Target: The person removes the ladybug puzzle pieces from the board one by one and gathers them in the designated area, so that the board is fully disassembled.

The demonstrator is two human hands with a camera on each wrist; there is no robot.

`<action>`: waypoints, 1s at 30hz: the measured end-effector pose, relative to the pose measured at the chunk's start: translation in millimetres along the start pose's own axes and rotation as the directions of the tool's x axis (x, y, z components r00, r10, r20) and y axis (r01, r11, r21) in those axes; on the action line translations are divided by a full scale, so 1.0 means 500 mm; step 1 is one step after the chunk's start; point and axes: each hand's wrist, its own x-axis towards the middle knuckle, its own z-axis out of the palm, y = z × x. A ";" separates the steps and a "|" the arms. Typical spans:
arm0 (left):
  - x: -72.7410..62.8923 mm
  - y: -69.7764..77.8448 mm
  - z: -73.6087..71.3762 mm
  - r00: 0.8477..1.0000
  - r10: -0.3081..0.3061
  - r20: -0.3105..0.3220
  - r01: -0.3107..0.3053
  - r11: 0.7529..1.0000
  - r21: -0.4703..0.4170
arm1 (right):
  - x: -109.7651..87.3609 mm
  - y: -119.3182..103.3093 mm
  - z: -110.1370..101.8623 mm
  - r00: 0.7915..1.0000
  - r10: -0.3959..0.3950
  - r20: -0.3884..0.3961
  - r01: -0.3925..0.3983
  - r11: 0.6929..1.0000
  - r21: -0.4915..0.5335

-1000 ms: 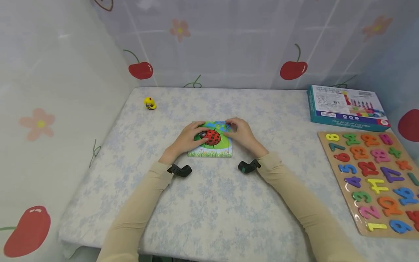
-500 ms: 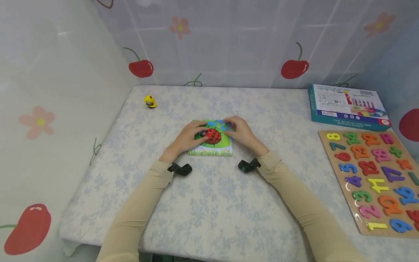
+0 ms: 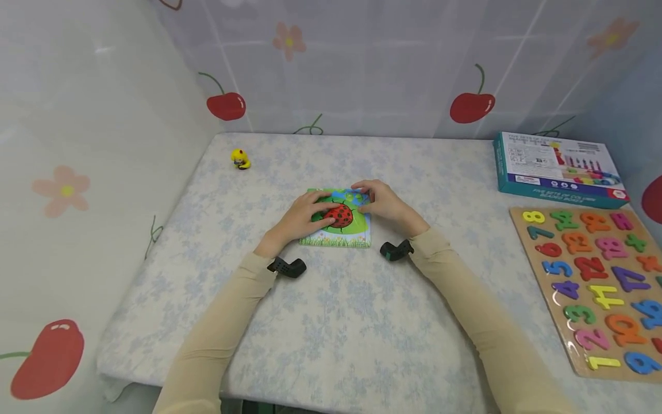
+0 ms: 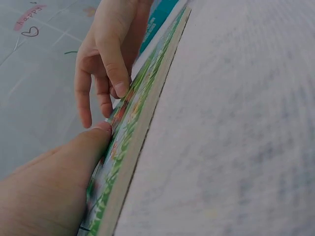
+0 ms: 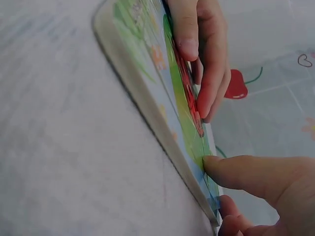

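A square ladybug jigsaw puzzle (image 3: 338,238) lies flat at the middle of the table, a red spotted ladybug on a green leaf with grass along the near edge. Thin seams between its pieces show in the right wrist view. My left hand (image 3: 300,217) rests over its left part, fingers extended toward the ladybug and thumb touching the picture. At the far right corner is my right hand (image 3: 385,204). Its thumb (image 5: 236,169) presses on the green and blue area, while its other fingers reach over the far edge, loosely bent and partly hidden.
To the right lies a wooden number board (image 3: 558,356) with colourful numerals, and behind it a teal and white box (image 3: 548,190). A small yellow toy figure (image 3: 240,159) stands at the back left. Cherry-patterned curtains (image 3: 393,69) hang behind the cloth-covered table (image 3: 362,339).
The right hand has shifted slightly away from the body, its fingers a little farther left along the puzzle's far edge. The left hand stays on the puzzle. The head view has turned slightly.
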 end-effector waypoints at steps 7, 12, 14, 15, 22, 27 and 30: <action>0.001 0.003 -0.004 1.000 -0.003 0.001 0.003 1.000 -0.005 | -0.002 -0.002 0.005 0.999 -0.019 -0.042 0.019 1.000 0.001; 0.000 0.002 -0.004 1.000 -0.009 0.005 0.009 1.000 -0.001 | -0.013 -0.009 0.014 0.991 -0.018 -0.131 0.026 0.998 0.058; 0.000 0.002 -0.004 1.000 -0.015 0.007 0.015 1.000 -0.002 | -0.015 -0.007 0.017 0.984 -0.007 -0.178 0.026 0.995 0.101; 0.000 0.002 -0.004 1.000 -0.017 0.006 0.017 1.000 -0.002 | -0.016 -0.006 0.018 0.979 0.005 -0.203 0.022 0.991 0.130; 0.000 0.002 0.000 1.000 -0.015 0.007 0.015 1.000 -0.015 | -0.033 0.006 -0.001 0.918 0.226 -0.325 -0.092 0.920 0.380; -0.001 0.003 0.001 1.000 -0.020 0.003 0.020 0.999 -0.025 | -0.067 0.027 -0.048 0.882 0.270 -0.385 -0.126 0.925 0.359; -0.001 0.002 0.001 1.000 -0.019 0.002 0.019 0.999 -0.030 | -0.102 0.043 -0.083 0.847 0.321 -0.423 -0.175 0.921 0.349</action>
